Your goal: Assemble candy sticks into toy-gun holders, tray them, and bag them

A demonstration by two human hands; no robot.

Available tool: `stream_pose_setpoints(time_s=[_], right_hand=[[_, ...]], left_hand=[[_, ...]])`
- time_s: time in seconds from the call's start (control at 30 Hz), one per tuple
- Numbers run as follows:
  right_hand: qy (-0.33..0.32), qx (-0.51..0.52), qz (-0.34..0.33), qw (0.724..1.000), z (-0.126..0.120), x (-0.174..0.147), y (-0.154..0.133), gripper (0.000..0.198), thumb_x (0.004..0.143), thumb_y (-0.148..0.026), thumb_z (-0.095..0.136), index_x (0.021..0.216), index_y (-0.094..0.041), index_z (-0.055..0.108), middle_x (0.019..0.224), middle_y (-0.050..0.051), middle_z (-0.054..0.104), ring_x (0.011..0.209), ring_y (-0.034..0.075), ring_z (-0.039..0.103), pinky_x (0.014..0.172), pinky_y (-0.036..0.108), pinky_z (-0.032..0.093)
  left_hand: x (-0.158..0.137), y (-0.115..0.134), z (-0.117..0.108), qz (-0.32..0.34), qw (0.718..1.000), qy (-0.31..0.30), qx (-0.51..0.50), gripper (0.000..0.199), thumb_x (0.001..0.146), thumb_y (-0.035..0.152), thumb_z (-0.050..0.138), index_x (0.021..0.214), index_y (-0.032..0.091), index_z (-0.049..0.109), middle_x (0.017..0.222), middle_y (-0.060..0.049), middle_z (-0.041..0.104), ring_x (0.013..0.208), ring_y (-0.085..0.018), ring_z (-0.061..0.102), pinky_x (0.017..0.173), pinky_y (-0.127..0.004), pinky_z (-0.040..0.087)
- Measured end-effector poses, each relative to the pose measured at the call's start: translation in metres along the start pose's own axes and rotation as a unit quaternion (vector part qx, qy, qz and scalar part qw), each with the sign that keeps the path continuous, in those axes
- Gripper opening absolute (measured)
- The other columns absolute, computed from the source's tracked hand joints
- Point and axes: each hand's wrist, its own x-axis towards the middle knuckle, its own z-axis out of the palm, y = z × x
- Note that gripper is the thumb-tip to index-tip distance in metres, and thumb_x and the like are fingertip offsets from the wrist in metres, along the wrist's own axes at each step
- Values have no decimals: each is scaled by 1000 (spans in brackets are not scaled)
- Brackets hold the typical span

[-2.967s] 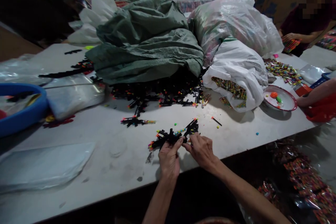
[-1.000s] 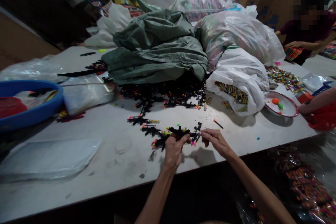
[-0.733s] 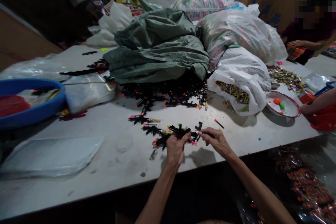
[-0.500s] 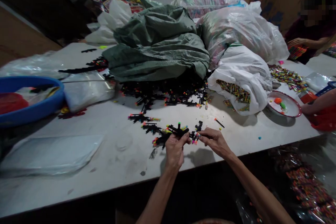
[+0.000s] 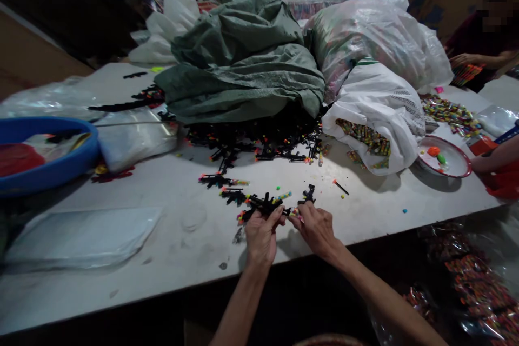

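My left hand (image 5: 260, 235) is closed around a black toy gun (image 5: 265, 203), held low over the white table (image 5: 174, 248). Close beside it, my right hand (image 5: 319, 230) pinches at the gun's right end, where small pink and white bits show; its fingers partly hide them. Another black toy gun (image 5: 308, 194) lies just beyond my right fingers. A tube of coloured pellets (image 5: 286, 194) shows behind the held gun. To the left of my left hand, several more black toy guns (image 5: 233, 196) with orange tips lie in a line.
A heap of black toy guns (image 5: 227, 143) spills from under a green sack (image 5: 243, 81). A white bag (image 5: 379, 119) of coloured tubes, an enamel bowl (image 5: 458, 165) and a blue basin (image 5: 91, 157) stand around. Clear plastic bags (image 5: 85, 238) lie left. A co-worker (image 5: 474, 38) sits far right.
My left hand has moved slightly left with the toy gun. The right hand has turned and come closer to it, its fingers now at the gun's end.
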Motion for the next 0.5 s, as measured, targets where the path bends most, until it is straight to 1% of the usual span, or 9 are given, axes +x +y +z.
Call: stream_pose_setpoints(time_s=[0.07,0.1,0.17,0.23,0.3,0.37,0.43,0.5], right_hand=[[14,-64,-36,997,6,6,-3,38,96,-42,38,78,-16,59,75,7,60,61,14,55,57,27,33],[24,-82,-59,995,8,9,-3,39,96,-44,37,76,-16,57,72,6,59,60,14,54,57,27,32],[43,-105,-100,988,10,16,0,41,95,-47,37,73,-17,56,70,6,59,59,15,54,57,28,31],[43,-118,-134,983,12,23,2,44,94,-50,37,72,-17,55,67,6,58,58,15,53,57,28,31],[22,-120,-160,980,14,28,1,45,94,-51,37,71,-16,56,65,5,59,57,15,54,57,28,33],[-13,-114,-172,978,17,32,-3,46,95,-49,36,73,-16,58,66,6,60,59,15,56,59,27,35],[-56,-102,-161,980,19,38,-6,46,95,-49,34,77,-15,59,71,7,63,62,16,58,60,28,37],[-109,-79,-142,981,15,50,-1,44,94,-52,36,87,-16,61,81,7,65,66,16,60,61,27,39]], left_hand=[[1,4,-1,10,1000,5,-7,36,49,21,83,78,12,62,64,3,62,48,-5,49,49,-19,39],[2,6,-2,7,1000,8,-13,37,48,21,83,78,12,62,64,3,62,48,-5,48,49,-19,39],[5,8,-5,-4,1000,15,-25,39,46,21,84,78,12,63,66,2,63,49,-5,48,48,-18,39],[10,9,-8,-15,999,22,-26,38,45,21,84,75,12,63,67,1,63,49,-5,49,48,-18,40],[16,8,-10,-26,999,23,-18,35,46,21,84,73,13,63,66,2,62,49,-5,48,48,-19,41],[22,7,-11,-39,999,27,-17,32,47,19,82,71,14,63,64,3,60,48,-5,48,48,-18,41],[27,8,-14,-54,998,39,-23,29,49,17,80,72,14,63,65,3,60,48,-5,48,47,-18,42],[32,12,-21,-55,996,61,-27,26,52,15,77,74,14,63,69,2,61,51,-6,50,49,-18,44]])
